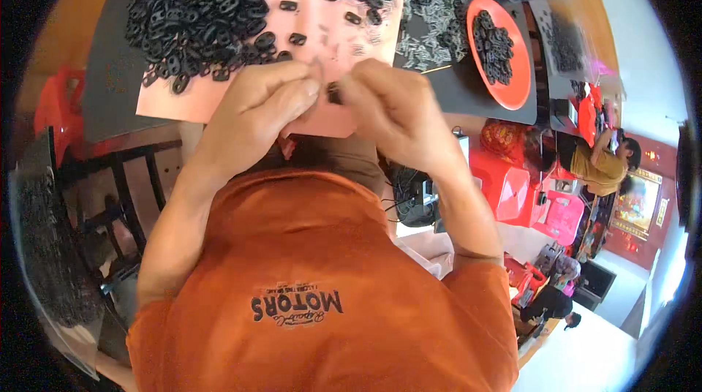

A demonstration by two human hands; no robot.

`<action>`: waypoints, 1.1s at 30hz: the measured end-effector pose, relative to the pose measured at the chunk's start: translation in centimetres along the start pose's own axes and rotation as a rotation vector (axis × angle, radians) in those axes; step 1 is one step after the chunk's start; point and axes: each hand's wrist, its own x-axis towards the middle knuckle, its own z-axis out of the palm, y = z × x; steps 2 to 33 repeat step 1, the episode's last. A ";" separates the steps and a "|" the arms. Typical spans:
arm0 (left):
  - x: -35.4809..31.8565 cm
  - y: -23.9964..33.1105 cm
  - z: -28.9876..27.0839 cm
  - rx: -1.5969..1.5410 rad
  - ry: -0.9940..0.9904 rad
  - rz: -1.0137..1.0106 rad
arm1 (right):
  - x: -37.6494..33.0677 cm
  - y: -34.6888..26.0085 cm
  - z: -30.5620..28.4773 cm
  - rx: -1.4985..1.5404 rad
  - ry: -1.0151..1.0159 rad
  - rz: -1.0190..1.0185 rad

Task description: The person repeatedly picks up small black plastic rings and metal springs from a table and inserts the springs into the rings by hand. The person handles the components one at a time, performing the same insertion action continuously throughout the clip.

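Over the near part of a pink sheet (172, 103), my two hands are close together with fingers pinched. My right hand (395, 110) grips a small black plastic piece (334, 93), which shows at its fingertips on the side toward the other hand. My left hand (263, 107) is closed at the thumb and forefinger; motion blur hides what is in it, if anything. Just beyond the hands lie a few loose black oval pieces (297, 39) with holes. A large heap of the same black pieces (194, 15) covers the far left of the sheet.
Many small clear slivers (431, 23) are spread on the dark table (468, 96) at far right. A red oval plate (518, 74) holds more black pieces. A thin stick (436, 69) lies near my right hand. Other people (596, 161) and red stools (501, 183) are off to the right.
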 end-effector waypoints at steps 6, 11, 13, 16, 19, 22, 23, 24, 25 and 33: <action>0.1 -0.1 -0.5 0.014 -0.036 -0.032 | 0.0 -0.1 -0.3 -0.009 0.010 0.004; 0.1 -0.1 -0.5 0.014 -0.036 -0.032 | 0.0 -0.1 -0.3 -0.009 0.010 0.004; 0.1 -0.1 -0.5 0.014 -0.036 -0.032 | 0.0 -0.1 -0.3 -0.009 0.010 0.004; 0.1 -0.1 -0.5 0.014 -0.036 -0.032 | 0.0 -0.1 -0.3 -0.009 0.010 0.004; 0.1 -0.1 -0.5 0.014 -0.036 -0.032 | 0.0 -0.1 -0.3 -0.009 0.010 0.004; 0.1 -0.1 -0.5 0.014 -0.036 -0.032 | 0.0 -0.1 -0.3 -0.009 0.010 0.004; 0.1 -0.1 -0.5 0.014 -0.036 -0.032 | 0.0 -0.1 -0.3 -0.009 0.010 0.004; 0.1 -0.1 -0.5 0.014 -0.036 -0.032 | 0.0 -0.1 -0.3 -0.009 0.010 0.004; 0.1 -0.1 -0.5 0.014 -0.036 -0.032 | 0.0 -0.1 -0.3 -0.009 0.010 0.004; 0.1 -0.1 -0.5 0.014 -0.036 -0.032 | 0.0 -0.1 -0.3 -0.009 0.010 0.004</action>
